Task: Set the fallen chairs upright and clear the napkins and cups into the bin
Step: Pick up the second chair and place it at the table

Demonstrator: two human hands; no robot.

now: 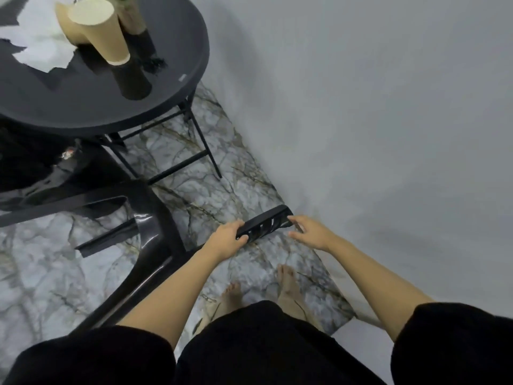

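A black plastic chair (155,229) lies tipped over on the marble floor, its legs pointing left and its slatted backrest (263,222) near the wall. My left hand (226,240) grips the left end of the backrest's top edge. My right hand (309,232) is at the right end with its fingers spread, just touching or beside it. On the round black table (172,87) at the upper left stand tan paper cups (98,31), and crumpled white napkins (39,43) lie beside them.
A plain grey wall (374,107) runs close along the right. The table's thin black legs (205,145) stand just beyond the chair. A second glossy black chair (50,173) sits under the table's left side. My bare feet (286,287) are on the floor below the backrest.
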